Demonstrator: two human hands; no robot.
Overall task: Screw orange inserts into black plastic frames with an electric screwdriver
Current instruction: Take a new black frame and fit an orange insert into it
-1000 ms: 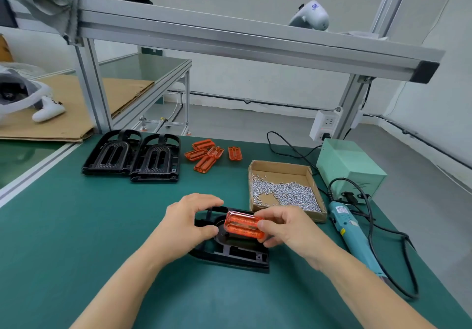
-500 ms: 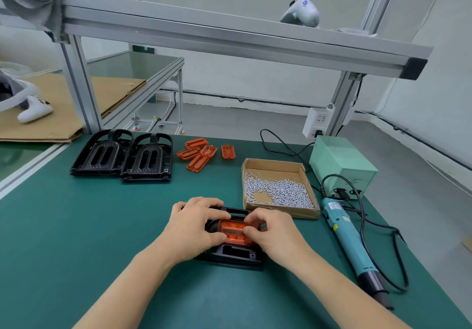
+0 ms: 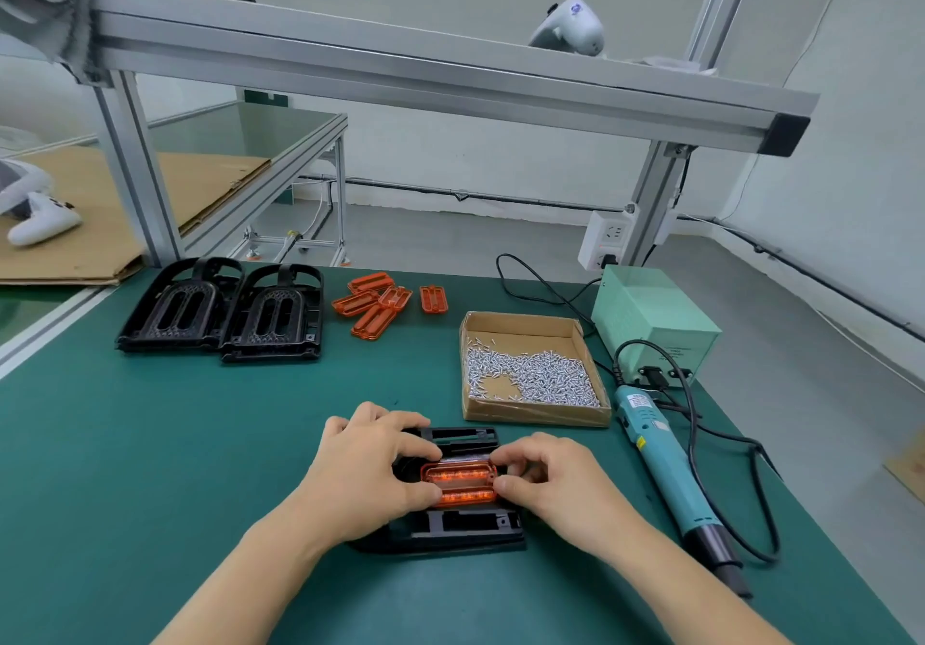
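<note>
Fingers of both my hands close on the orange insert (image 3: 459, 484), which sits in the opening of the black frame (image 3: 453, 529) lying flat on the green tabletop (image 3: 150, 469) right in front of me. My left hand (image 3: 368, 469) covers the frame's left part, its thumb and forefinger curled against the insert's left end; my right hand (image 3: 555, 484) pinches the insert's right end the same way, so the insert lies between the two hands, touching both. Beyond them, well apart at the far left, two more black frames (image 3: 225, 314) lie side by side, and a loose cluster of spare orange inserts (image 3: 380, 301) lies just to their right. A cardboard box of screws (image 3: 530, 374) stands near the frame's far right corner, and the electric screwdriver (image 3: 665, 464) lies on the tabletop beside my right hand, untouched, its cable running to a pale green power box (image 3: 650, 319). My left hand hides the frame's left side, so I cannot tell how the insert seats there, nor whether any screws are already in it. The screwdriver's tip is dark and blurred near the tabletop's edge.
</note>
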